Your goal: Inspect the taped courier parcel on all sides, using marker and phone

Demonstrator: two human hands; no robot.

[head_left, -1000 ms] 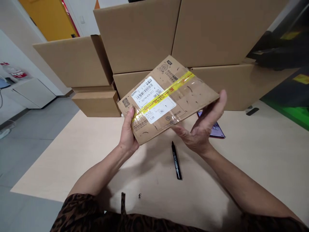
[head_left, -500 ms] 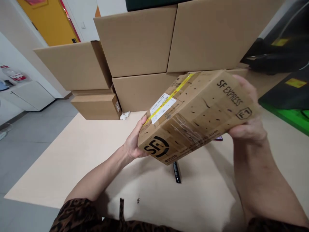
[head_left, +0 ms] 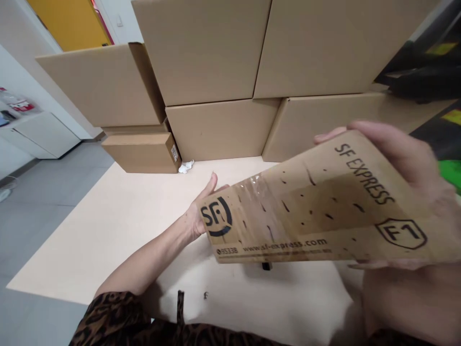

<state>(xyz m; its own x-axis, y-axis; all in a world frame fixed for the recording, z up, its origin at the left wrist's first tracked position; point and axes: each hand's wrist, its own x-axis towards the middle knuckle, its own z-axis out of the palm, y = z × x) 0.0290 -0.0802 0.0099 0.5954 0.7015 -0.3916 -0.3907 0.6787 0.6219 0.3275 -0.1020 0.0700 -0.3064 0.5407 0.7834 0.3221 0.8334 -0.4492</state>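
A cardboard parcel box point(head_left: 284, 211) is held up above the table, its long side with black SF Express lettering turned toward me. Dark ink marks dot this side, and clear tape crosses it. My right hand point(head_left: 406, 154) grips the right end, fingers over the top edge and the lower part beneath. At the left end my left hand point(head_left: 198, 214) supports the box, thumb raised and other fingers mostly hidden behind it. Below the box, the tip of a black marker point(head_left: 266, 266) shows on the table.
Large plain cartons point(head_left: 209, 53) are stacked at the back of the pale table point(head_left: 97, 230). A smaller carton point(head_left: 144, 156) lies at the left, beside crumpled white paper point(head_left: 186, 166). Black bulky items point(head_left: 421, 72) and something green point(head_left: 450, 174) are at the right.
The box has come closer and shifted right and down, and its lettered side now faces me squarely. The labelled face with yellow tape has turned out of sight. Most of the marker is now covered.
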